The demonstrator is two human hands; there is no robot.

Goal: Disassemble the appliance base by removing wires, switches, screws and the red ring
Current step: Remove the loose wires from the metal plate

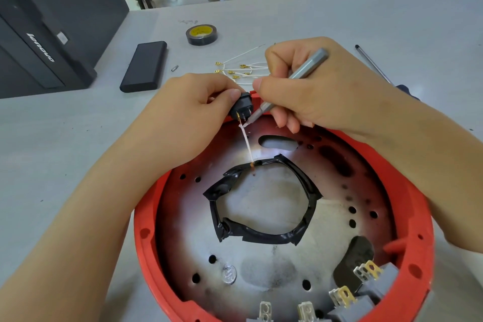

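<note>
The appliance base lies open side up: a red ring (146, 232) around a scorched metal plate (264, 264) with a loop wrapped in black tape (261, 236) at its middle. My left hand (188, 112) pinches a small black switch (241, 106) at the ring's far edge. A white wire (247, 146) runs from the switch's terminals down to the taped loop. My right hand (321, 91) grips a grey screwdriver (303, 73), its tip touching the wire's end at the switch. Several grey switches (366, 285) with metal tabs sit along the near rim.
Several loose white wires with gold terminals (240, 70) lie beyond my hands. A roll of black tape (201, 34), a black rectangular case (144, 66) and a long screwdriver (373, 65) rest on the grey table. A black computer case (39, 34) stands at left.
</note>
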